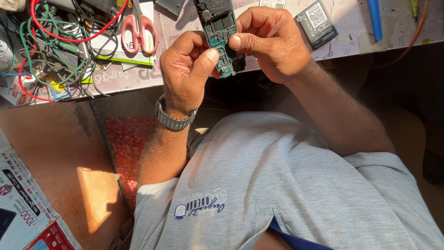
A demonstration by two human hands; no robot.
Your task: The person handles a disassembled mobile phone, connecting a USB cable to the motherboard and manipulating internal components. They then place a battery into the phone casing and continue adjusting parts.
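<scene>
A narrow teal circuit board [219, 34] with dark chips, still set in part of a black phone body, is held upright over the bench edge. My left hand [185, 74], with a metal watch band at the wrist, grips its lower left side, thumb on the board. My right hand [270, 44] grips the right side, thumb pressing the board's middle. Both hands hold it together just above my lap.
Red-handled scissors [138, 32] lie on papers at the back left beside a tangle of red, green and grey wires [51, 41]. A black phone battery [317, 23] and a blue pen [375, 18] lie at the back right. A red mat [127, 148] and printed packaging [23, 208] are at the left.
</scene>
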